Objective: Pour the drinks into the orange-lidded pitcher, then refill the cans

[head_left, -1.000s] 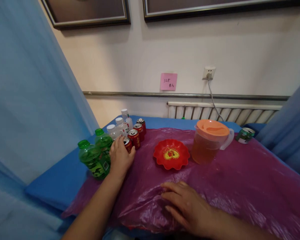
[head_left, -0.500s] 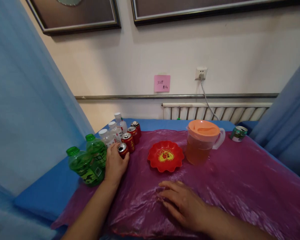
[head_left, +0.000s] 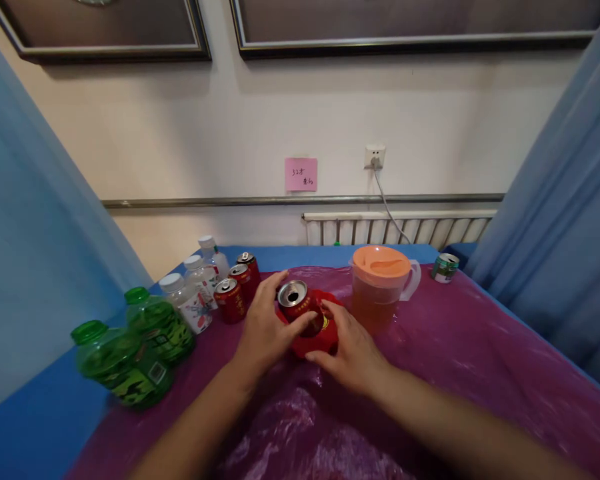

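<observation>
A red drink can with an opened top is in the grip of my left hand, tilted slightly and held over the red scalloped plate. My thumb lies across the can's near side. On the can's right, my right hand has its thumb and fingers apart, curved toward the can; its fingertips are close to it, and I cannot tell whether they touch. Much of the plate is hidden by the can and my hands. Just behind my right hand stands a clear pitcher with an orange lid and amber liquid inside.
Several more red cans stand in a row at the left, beside white-capped clear bottles. Two green bottles are nearer. A green can stands far right. Purple plastic sheeting covers the blue surface. Blue curtains hang at both sides.
My left hand has lifted the nearest red can from the row and carried it right, over the plate. My right hand has risen toward the can. The view has shifted slightly right.
</observation>
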The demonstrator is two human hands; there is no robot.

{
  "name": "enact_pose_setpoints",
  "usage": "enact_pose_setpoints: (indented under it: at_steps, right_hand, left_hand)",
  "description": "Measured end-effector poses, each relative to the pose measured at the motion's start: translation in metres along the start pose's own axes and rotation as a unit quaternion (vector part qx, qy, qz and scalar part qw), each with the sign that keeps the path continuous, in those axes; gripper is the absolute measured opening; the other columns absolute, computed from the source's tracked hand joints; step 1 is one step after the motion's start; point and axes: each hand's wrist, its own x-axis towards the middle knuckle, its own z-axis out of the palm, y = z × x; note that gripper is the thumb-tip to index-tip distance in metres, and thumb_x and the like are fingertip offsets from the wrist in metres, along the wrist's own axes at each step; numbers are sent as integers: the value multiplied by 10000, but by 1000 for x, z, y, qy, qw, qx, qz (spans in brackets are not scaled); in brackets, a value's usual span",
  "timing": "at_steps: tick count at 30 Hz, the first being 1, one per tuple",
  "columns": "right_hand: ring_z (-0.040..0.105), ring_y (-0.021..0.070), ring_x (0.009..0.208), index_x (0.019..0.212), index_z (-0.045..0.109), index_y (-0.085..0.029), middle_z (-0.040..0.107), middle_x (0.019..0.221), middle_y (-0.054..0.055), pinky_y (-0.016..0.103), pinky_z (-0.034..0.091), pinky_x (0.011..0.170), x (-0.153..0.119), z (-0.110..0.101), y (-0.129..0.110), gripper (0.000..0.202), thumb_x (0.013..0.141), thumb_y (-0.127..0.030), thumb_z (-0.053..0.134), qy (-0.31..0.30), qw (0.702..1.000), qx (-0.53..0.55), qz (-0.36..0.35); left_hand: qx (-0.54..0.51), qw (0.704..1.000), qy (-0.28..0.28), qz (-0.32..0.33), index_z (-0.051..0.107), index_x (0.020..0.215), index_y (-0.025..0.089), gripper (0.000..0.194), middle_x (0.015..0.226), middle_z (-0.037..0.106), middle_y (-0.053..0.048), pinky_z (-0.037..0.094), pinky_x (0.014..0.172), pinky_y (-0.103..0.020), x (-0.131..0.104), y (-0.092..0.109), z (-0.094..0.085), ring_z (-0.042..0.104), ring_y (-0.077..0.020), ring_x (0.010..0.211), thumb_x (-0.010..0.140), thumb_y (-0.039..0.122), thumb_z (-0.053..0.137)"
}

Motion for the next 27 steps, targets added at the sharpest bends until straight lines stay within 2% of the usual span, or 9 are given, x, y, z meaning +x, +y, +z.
enact_pose_setpoints:
  at_steps: [2,6,8,10,14,17,20,23,27]
  right_hand:
    - [571,306,1319,1479,411,-203,578,1451,141,493,462,1103,12,6,2,889,703,-305,832,18,999,17,36]
    - [648,296,1197,1328,520,-224,676,1301,106,469,508,1010,27,19,14,616,758,-274,749,30,996,59,63]
    - [663,292,1165,1288,526,-230,691,1270,100,457,517,984,29,26,21,574,756,-265,738,38,993,85,70]
    - [674,285,1142,1302,488,-226,690,1272,108,448,525,970,29,31,28,616,742,-260,743,57,988,114,84]
    - [699,257,1084,1284,443,-228,708,1227,95,420,552,938,27,34,35,629,742,-276,758,64,978,179,85]
    - [697,249,1104,1284,466,-238,707,1240,82,406,559,953,26,32,37,624,752,-295,786,25,973,221,66]
    - [683,251,1136,1302,512,-238,686,1281,82,410,550,986,25,30,40,602,779,-329,796,14,973,225,39]
    - [649,265,1183,1327,529,-234,656,1315,94,439,533,1018,21,30,46,583,813,-333,783,21,987,156,-5]
    - [551,279,1307,1428,453,-231,575,1405,136,493,464,1103,13,22,43,605,887,-288,716,86,990,22,-110]
  left_hand:
    - [-26,1000,-13,3,493,1394,224,748,1387,605,-112,500,1092,-480,3,4,14,613,-306,1275,737,347,828]
    - [-70,997,-26,-5,498,1397,230,792,1384,606,-118,495,1100,-494,1,-1,31,609,-320,1280,705,380,853]
    - [-92,995,-34,-14,484,1422,234,837,1420,589,-127,473,1123,-507,-3,-7,34,584,-332,1314,695,400,865]
    - [-123,991,-55,-26,454,1462,227,870,1464,565,-140,450,1142,-515,-8,-15,36,561,-339,1344,715,427,852]
    - [-194,972,-122,-49,478,1458,198,763,1441,592,-154,441,1143,-510,-18,-34,40,576,-331,1326,806,471,764]
    - [-240,956,-158,-53,540,1405,191,686,1409,620,-147,436,1144,-503,-22,-46,44,592,-327,1305,819,483,747]
    - [-270,945,-173,-57,563,1383,194,683,1410,624,-138,450,1129,-490,-22,-52,46,609,-326,1280,798,483,765]
    - [-266,947,-168,-69,595,1338,195,683,1354,660,-123,478,1092,-480,-21,-55,49,638,-326,1226,753,486,795]
    - [-218,964,-123,-92,628,1269,190,631,1229,712,-109,520,1025,-482,-20,-61,54,679,-317,1120,741,500,783]
